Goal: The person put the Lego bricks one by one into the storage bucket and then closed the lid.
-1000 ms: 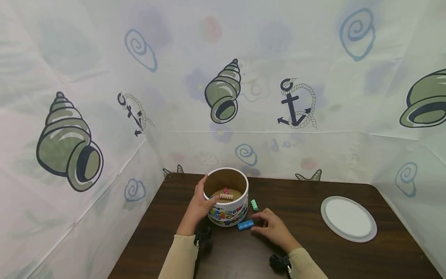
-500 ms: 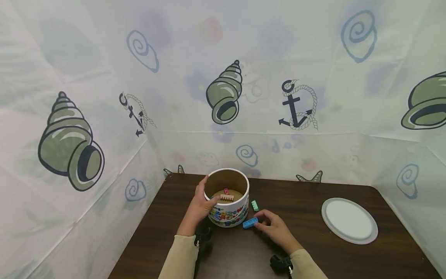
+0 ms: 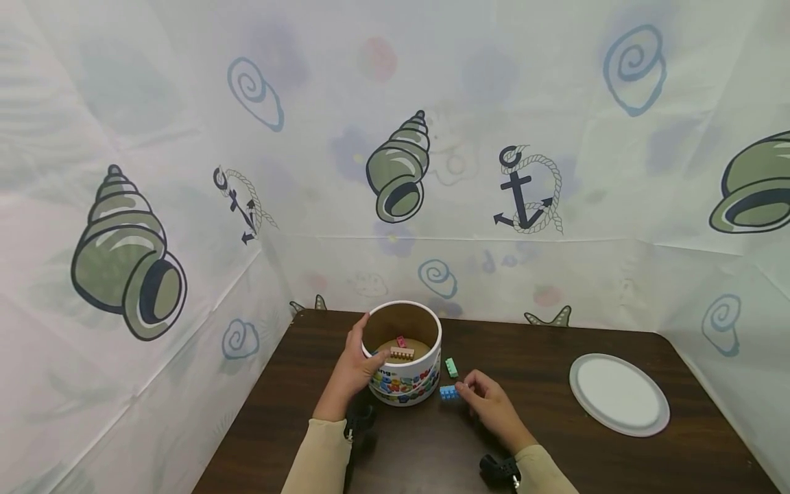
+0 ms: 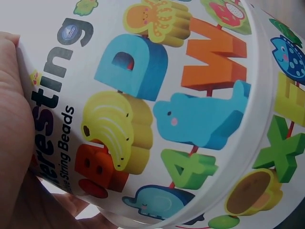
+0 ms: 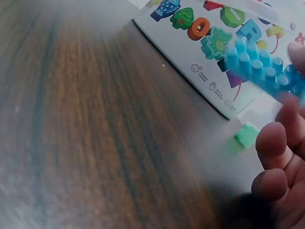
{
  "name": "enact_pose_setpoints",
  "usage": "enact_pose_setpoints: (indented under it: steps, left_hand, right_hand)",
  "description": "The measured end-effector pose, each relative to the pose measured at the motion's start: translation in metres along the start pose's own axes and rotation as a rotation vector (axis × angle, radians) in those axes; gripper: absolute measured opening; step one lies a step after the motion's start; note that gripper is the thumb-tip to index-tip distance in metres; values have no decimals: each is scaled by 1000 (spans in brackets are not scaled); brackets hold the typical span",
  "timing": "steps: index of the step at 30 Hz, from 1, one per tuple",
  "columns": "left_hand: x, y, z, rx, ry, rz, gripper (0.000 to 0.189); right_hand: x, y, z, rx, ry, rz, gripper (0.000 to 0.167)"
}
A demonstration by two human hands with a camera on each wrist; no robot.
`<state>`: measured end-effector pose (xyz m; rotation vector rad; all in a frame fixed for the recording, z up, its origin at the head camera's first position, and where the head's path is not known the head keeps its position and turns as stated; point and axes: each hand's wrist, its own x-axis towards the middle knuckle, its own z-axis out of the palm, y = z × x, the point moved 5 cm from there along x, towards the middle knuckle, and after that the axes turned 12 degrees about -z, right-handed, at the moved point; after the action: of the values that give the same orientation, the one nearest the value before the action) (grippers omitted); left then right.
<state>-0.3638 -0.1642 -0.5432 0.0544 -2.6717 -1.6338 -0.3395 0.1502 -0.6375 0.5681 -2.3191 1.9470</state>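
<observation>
A white round tub (image 3: 404,381) with colourful printed pictures stands on the table, its top uncovered. My left hand (image 3: 353,367) grips its left rim, thumb over the front edge. Inside lie a tan toy brick (image 3: 402,353) and a small red brick (image 3: 401,341). Right of the tub, my right hand (image 3: 494,406) pinches a blue studded toy brick (image 3: 448,392) between thumb and finger. In the right wrist view the blue brick (image 5: 257,67) shows rows of studs, and the other fingers are loosely bent. A green brick (image 3: 451,368) lies on the table behind it.
A white round lid (image 3: 619,394), or plate, lies flat at the right of the dark wooden table (image 3: 524,350). A printed white cloth (image 3: 469,274) hangs close behind the table and along its sides.
My right hand has taken hold of the blue brick beside the tub and moved it slightly right, turning it. The left hand has kept its grip on the tub.
</observation>
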Motion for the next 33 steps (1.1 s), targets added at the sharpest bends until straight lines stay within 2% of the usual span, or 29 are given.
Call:
enact_pose_setpoints:
  steps: [5, 12, 16, 20, 25, 29, 33]
  left_hand:
    - [0, -1, 0, -14, -6, -2, 98]
    - [0, -4, -3, -28, 3, -13, 98]
    - [1, -6, -3, -31, -3, -13, 98]
    - [2, -4, -2, -30, -9, -3, 98]
    - [2, -4, -1, -35, -5, -1, 99]
    - [2, -6, 0, -37, -6, -4, 98]
    - [1, -6, -1, -44, -8, -8, 98]
  right_hand:
    - [-3, 0, -1, 21, 24, 33, 36]
    - [-3, 0, -1, 251, 61, 38, 29]
    - [-3, 2, -2, 269, 102, 67, 31]
    - [-2, -3, -4, 310, 170, 52, 34]
    - [3, -28, -4, 441, 223, -16, 43]
    - [18, -57, -1, 547, 244, -112, 31]
    - [47, -89, 11, 712, 263, -191, 20]
